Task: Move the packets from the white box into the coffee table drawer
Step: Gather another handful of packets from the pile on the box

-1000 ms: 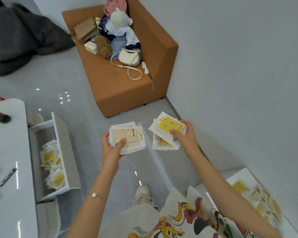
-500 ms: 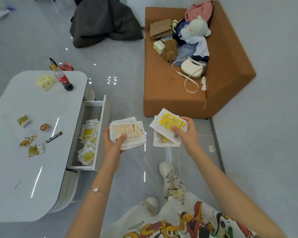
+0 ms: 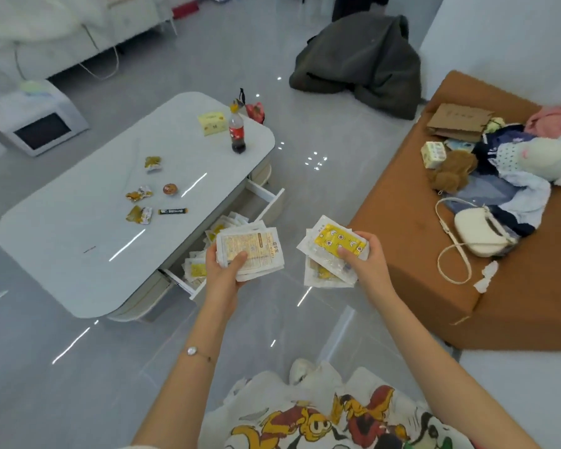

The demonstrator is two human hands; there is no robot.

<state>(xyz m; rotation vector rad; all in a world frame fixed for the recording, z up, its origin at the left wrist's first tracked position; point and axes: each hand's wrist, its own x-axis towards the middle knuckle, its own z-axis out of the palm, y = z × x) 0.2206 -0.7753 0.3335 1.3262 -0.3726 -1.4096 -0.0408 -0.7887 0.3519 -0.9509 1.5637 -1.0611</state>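
My left hand grips a stack of white packets with printed backs up, held over the near end of the open coffee table drawer. To its right, my right hand grips a second stack of white packets with a yellow one on top, above the floor. Inside the drawer lie several more yellow-and-white packets, partly hidden by my left hand. The white coffee table stands to the left. The white box is out of view.
On the table top stand a cola bottle, a yellow box and several small wrappers. An orange sofa with a white bag, toys and clothes stands on the right. A dark coat lies on the floor beyond.
The view has swung left, bringing the whole coffee table and its drawer into sight. Both hands keep their stacks, and the left stack now sits over the drawer's end.
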